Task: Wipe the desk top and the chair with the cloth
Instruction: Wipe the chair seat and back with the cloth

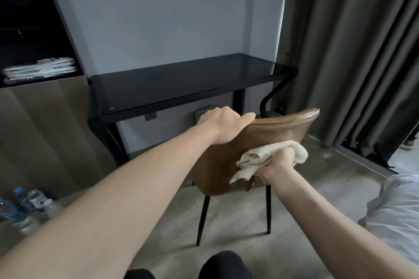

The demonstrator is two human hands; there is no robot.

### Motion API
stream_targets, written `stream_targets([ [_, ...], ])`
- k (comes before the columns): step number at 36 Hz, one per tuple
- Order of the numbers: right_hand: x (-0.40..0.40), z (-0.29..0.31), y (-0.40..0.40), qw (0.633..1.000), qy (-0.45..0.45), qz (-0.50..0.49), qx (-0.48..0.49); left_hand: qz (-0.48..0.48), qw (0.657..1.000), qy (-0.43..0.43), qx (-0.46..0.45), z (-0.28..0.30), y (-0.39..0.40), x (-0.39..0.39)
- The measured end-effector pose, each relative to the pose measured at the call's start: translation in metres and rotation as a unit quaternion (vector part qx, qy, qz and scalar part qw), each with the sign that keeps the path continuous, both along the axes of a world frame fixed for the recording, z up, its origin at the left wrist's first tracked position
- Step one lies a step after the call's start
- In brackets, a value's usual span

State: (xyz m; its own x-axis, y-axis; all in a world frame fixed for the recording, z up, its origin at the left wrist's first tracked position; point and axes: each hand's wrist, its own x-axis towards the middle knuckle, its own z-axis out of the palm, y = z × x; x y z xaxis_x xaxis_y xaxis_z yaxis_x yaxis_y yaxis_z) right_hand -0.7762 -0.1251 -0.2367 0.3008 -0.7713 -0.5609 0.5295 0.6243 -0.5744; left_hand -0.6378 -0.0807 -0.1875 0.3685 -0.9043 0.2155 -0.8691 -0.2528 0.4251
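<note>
The padded leather chair back [267, 133] is tan-brown w/ a lighter shine along its top seam; chair legs are thin black metal. The crumpled terry cloth [254, 161] is cream, no pattern. The glossy glass desk top [181, 84] is black, frame also black. Wall behind is plain pale grey-blue. The long pleated curtain [353, 52] is dark grey-brown. The concrete-look floor [238, 215] is mottled grey. Plastic water bottles [25, 201] at bottom left: clear w/ blue caps & blue-white labels. Bed sheet [399, 206] at right is white.
</note>
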Motion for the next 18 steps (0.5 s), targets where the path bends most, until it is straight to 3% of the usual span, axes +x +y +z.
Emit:
stream_targets([
  [4, -0.010, 0.027, 0.000, 0.998, -0.044, -0.028, -0.030, 0.003, 1.000, 0.005, 0.014, 0.002, 0.005, -0.004],
  [11, -0.008, 0.050, -0.006, 0.986, 0.058, 0.001, -0.158, 0.005, 1.000, 0.008, 0.028, 0.004, 0.006, -0.005],
  [14, 0.001, 0.035, -0.006, 0.988, 0.087, 0.012, -0.125, 0.005, 1.000, 0.001, 0.022, 0.002, 0.004, -0.004],
  [18, 0.014, 0.002, -0.018, 0.996, 0.044, -0.043, -0.071, 0.003, 1.000, 0.003, 0.009, 0.001, 0.000, -0.002],
])
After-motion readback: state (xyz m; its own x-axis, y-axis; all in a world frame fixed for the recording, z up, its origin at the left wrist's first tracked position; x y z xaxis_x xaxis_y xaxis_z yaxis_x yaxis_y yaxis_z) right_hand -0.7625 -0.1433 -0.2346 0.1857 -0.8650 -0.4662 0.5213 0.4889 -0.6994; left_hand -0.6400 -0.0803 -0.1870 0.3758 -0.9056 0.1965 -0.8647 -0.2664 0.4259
